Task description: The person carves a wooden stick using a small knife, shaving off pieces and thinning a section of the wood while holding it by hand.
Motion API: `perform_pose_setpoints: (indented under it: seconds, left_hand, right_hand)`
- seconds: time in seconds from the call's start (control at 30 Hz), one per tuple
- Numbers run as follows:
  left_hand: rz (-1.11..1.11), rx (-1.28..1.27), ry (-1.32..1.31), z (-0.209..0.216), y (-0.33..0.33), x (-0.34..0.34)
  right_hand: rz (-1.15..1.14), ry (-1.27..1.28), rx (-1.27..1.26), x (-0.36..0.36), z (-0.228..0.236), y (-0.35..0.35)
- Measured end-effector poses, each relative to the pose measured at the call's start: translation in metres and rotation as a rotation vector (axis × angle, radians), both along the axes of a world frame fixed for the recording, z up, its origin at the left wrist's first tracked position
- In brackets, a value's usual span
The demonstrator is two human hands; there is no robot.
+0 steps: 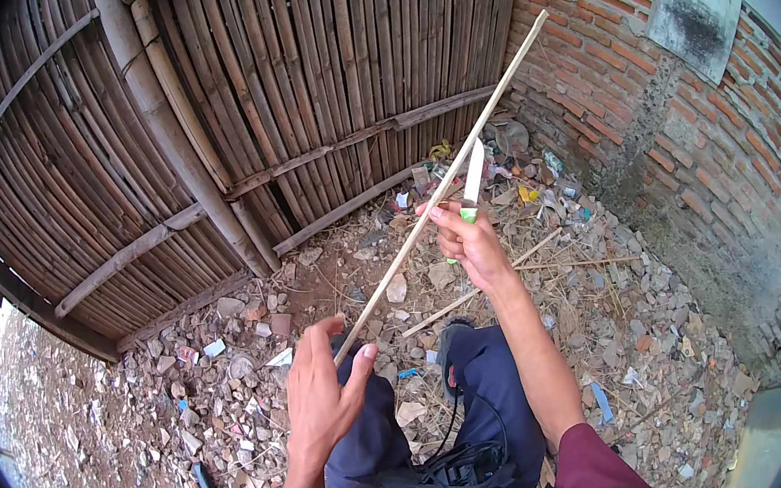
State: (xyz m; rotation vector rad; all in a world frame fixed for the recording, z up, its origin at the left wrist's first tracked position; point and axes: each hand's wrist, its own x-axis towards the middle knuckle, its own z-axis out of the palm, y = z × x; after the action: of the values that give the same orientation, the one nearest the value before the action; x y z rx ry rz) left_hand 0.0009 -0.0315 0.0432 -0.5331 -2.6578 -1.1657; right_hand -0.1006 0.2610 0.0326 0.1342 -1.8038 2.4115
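A long, thin, pale wooden or bamboo stick slants from my left hand up toward the far right. My right hand is closed round the green handle of a knife, its pale blade pointing up and away beside the stick. The thumb and forefinger of that same hand pinch the stick near its middle. Around the stick's near end, my left hand has its thumb and fingers spread, with the end lying in the gap between them. Whether the left hand touches the stick, I cannot tell.
A bamboo slat fence stands ahead and left, meeting a brick wall at right. Stones and litter cover the ground. More thin sticks lie beyond my feet. A black bag with cords sits at my waist.
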Motion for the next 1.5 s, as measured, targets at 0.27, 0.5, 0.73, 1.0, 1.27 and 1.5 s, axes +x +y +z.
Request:
perform_pose_setpoints:
  seconds: [0.27,0.5,0.73,1.0,1.27,1.5]
  left_hand:
    - [-0.150,0.175,-0.194,-0.007,0.056,-0.066]
    - [-0.095,0.362,-0.240,-0.017,0.062,-0.067]
    - [-0.048,0.287,-0.221,-0.015,0.075,-0.063]
    - [0.007,0.259,-0.179,-0.022,0.087,-0.066]
    - [0.014,0.240,-0.177,-0.041,0.106,-0.091]
    - [0.008,0.235,-0.168,-0.049,0.123,-0.107]
  right_hand:
    - [0.035,-0.020,0.131,0.006,0.001,-0.030]
    - [-0.269,0.265,0.860,-0.009,-0.023,0.005]
    - [-0.551,0.377,1.286,-0.002,-0.032,-0.030]
    - [-0.600,0.339,1.374,-0.009,-0.031,-0.036]
    - [-0.631,0.256,1.486,-0.039,-0.054,-0.018]
    - [-0.708,0.309,1.483,-0.059,-0.055,0.001]
